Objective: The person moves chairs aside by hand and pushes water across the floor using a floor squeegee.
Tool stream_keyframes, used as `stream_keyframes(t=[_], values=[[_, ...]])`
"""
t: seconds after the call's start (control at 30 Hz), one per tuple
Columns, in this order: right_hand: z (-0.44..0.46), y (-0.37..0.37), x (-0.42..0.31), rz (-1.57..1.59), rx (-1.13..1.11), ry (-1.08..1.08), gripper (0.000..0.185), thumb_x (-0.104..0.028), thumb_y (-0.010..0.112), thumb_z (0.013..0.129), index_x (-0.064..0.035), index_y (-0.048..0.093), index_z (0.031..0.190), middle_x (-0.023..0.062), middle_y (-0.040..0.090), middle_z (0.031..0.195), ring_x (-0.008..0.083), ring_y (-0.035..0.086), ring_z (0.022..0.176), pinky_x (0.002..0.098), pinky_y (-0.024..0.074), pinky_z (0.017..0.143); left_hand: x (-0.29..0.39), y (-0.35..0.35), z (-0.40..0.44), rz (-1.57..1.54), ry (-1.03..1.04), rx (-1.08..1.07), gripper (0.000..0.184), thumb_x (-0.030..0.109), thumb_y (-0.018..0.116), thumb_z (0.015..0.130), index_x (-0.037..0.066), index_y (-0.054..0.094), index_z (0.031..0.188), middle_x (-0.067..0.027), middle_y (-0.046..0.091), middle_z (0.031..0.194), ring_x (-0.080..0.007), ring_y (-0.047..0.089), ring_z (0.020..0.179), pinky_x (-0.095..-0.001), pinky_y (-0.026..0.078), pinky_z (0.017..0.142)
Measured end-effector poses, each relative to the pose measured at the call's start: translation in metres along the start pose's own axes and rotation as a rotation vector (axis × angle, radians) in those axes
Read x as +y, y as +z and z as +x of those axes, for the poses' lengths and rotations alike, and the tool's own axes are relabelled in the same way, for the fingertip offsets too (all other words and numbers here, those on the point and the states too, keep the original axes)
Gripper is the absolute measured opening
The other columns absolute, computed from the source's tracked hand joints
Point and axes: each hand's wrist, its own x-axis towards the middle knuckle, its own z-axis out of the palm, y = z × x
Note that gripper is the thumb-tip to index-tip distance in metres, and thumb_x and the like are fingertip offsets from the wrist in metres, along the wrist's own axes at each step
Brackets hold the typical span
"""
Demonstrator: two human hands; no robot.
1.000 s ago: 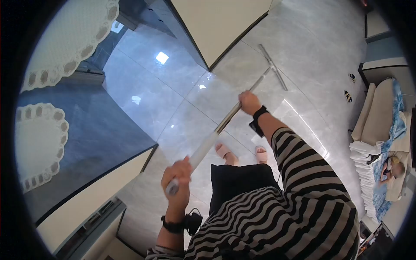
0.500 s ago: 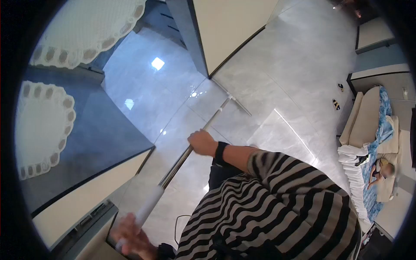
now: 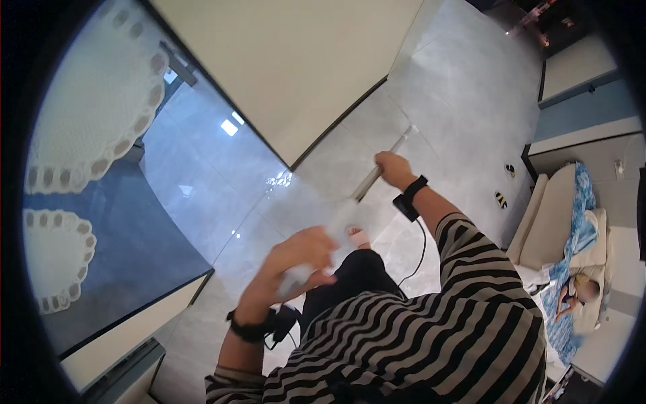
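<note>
A long-handled floor squeegee [image 3: 367, 185] slants across the middle of the head view, its metal pole ending in a thin crossbar on the floor. My right hand [image 3: 396, 170] is closed round the metal pole, fairly near the head end. Lower and to the left, my left hand [image 3: 296, 256] is curled round the white grip at the pole's top; motion blurs its fingers. Each wrist wears a black band. The crossbar is faint and blurred against the pale tiles.
Glossy floor tiles [image 3: 471, 87] surround my foot [image 3: 359, 236]. A cream cabinet panel [image 3: 289, 67] juts in above, with its corner close to wet-looking bright spots. Lace-covered surfaces stand at left. Slippers [image 3: 501, 200] lie near a sofa [image 3: 548, 222], where a person [image 3: 570, 296] rests.
The squeegee and both my hands have shifted up and right. Its head moved from beside the cabinet corner to farther along the panel. My left hand rose from the lower left. The view turned slightly.
</note>
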Motion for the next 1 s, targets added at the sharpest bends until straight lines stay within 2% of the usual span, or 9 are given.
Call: stream_keyframes(t=[0.07,0.13,0.2,0.27,0.33,0.47,0.63,0.7,1.0], values=[[0.029,-0.006,0.080,0.052,0.057,0.033,0.012,-0.005,0.056,0.071,-0.0067,0.058,0.083,0.0125,0.060,0.088,0.0327,0.057,0.088,0.0409,0.0477,0.075,-0.042,0.030,0.061,-0.029,0.006,-0.005,0.022,0.004,0.073,0.069,0.007,0.056,0.083,-0.0059,0.059,0.090,-0.0260,0.056,0.100,-0.0441,0.037,0.097],[0.057,0.006,0.156,0.116,0.209,0.071,0.024,-0.005,0.068,0.067,-0.0064,0.059,0.089,0.0136,0.061,0.092,0.0359,0.058,0.086,0.0389,0.0478,0.073,-0.083,0.055,0.115,-0.092,0.046,0.002,0.023,0.004,0.073,0.070,0.006,0.054,0.082,-0.0066,0.058,0.090,-0.0259,0.054,0.103,-0.0412,0.037,0.096],[0.079,0.001,0.197,0.198,0.207,0.178,0.028,-0.012,0.072,0.069,-0.0051,0.060,0.093,0.0158,0.061,0.096,0.0366,0.058,0.089,0.0385,0.0477,0.077,-0.120,0.079,0.161,-0.158,0.057,0.065,0.018,0.002,0.069,0.073,0.005,0.053,0.080,-0.0066,0.058,0.089,-0.0263,0.054,0.101,-0.0405,0.038,0.094],[0.096,0.012,0.230,0.113,0.366,0.045,0.031,-0.016,0.074,0.070,-0.0038,0.059,0.095,0.0187,0.060,0.100,0.0375,0.059,0.090,0.0388,0.0483,0.079,-0.146,0.097,0.194,-0.210,0.054,0.118,0.017,0.001,0.068,0.075,0.005,0.051,0.078,-0.0061,0.057,0.087,-0.0262,0.053,0.098,-0.0395,0.038,0.091],[0.106,0.019,0.240,0.181,0.363,0.078,0.030,-0.015,0.072,0.072,-0.0040,0.057,0.096,0.0195,0.060,0.101,0.0380,0.058,0.091,0.0395,0.0487,0.079,-0.164,0.109,0.217,-0.246,0.048,0.159,0.018,0.001,0.067,0.075,0.005,0.050,0.077,-0.0053,0.055,0.084,-0.0255,0.052,0.094,-0.0383,0.039,0.088],[0.108,0.031,0.233,0.225,0.332,0.090,0.029,-0.015,0.070,0.074,-0.0046,0.055,0.096,0.0198,0.060,0.101,0.0390,0.058,0.091,0.0404,0.0489,0.078,-0.177,0.121,0.219,-0.267,-0.024,0.294,0.025,0.004,0.069,0.075,0.004,0.044,0.074,-0.0058,0.048,0.080,-0.0208,0.046,0.077,-0.0296,0.037,0.072],[0.082,0.036,0.202,0.206,0.213,0.134,0.031,-0.017,0.070,0.075,-0.0067,0.052,0.098,0.0190,0.060,0.100,0.0403,0.058,0.087,0.0417,0.0490,0.074,-0.150,0.123,0.178,-0.194,-0.054,0.341,0.023,0.003,0.066,0.077,0.004,0.043,0.073,-0.0072,0.047,0.079,-0.0210,0.046,0.077,-0.0290,0.038,0.073],[0.075,0.049,0.180,0.186,0.222,0.062,0.027,-0.016,0.069,0.075,-0.0073,0.053,0.094,0.0176,0.060,0.099,0.0393,0.058,0.088,0.0432,0.0482,0.074,-0.131,0.114,0.154,-0.195,-0.084,0.373,0.021,0.001,0.065,0.077,0.003,0.044,0.074,-0.0082,0.047,0.080,-0.0213,0.047,0.078,-0.0298,0.038,0.074],[-0.011,0.086,-0.011,0.227,-0.031,-0.115,0.022,0.000,0.059,0.066,-0.0081,0.055,0.087,0.0129,0.058,0.091,0.0355,0.053,0.090,0.0422,0.0462,0.074,-0.028,0.081,-0.033,-0.103,-0.210,0.437,0.015,-0.001,0.063,0.077,0.001,0.048,0.074,-0.0079,0.051,0.081,-0.0232,0.051,0.083,-0.0343,0.041,0.084]])
